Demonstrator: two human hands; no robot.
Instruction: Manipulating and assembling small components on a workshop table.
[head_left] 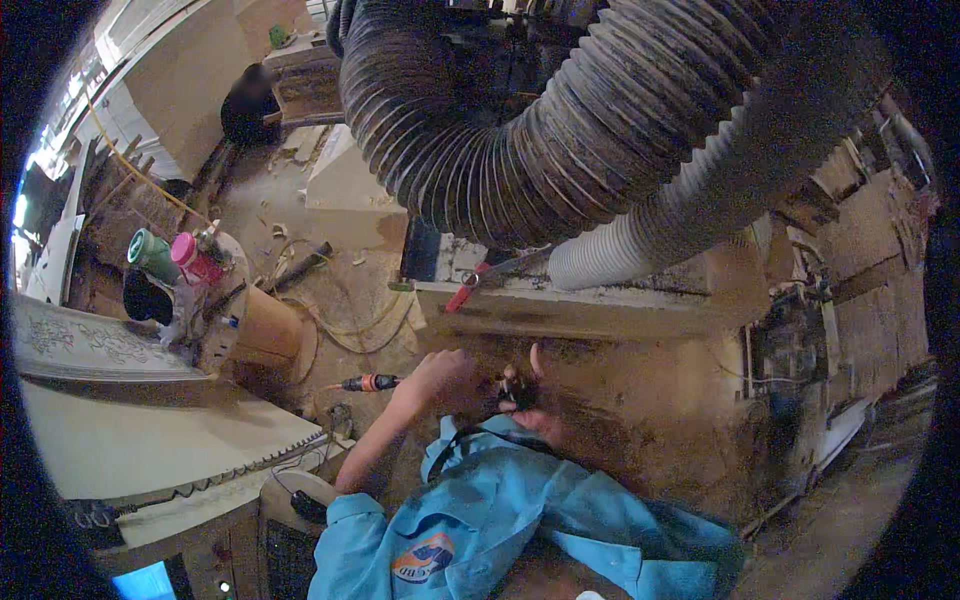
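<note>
Right hand [534,408] closed round a dark object [513,389]; left of those fingers, left hand [443,374] looked curled, contents unclear, nearer the crosswise orange-black connector [370,383].

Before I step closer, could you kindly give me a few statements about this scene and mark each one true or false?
1. The right hand holds a small dark object. True.
2. The orange-and-black cylinder shows to the right of the left hand. False: it shows to the left of that hand.
3. In the picture, the pink container is to the right of the green container. True.
4. The large ribbed hose at the top is bright yellow. False: it is dark grey to black.
5. The person's shirt is blue. True.
</note>
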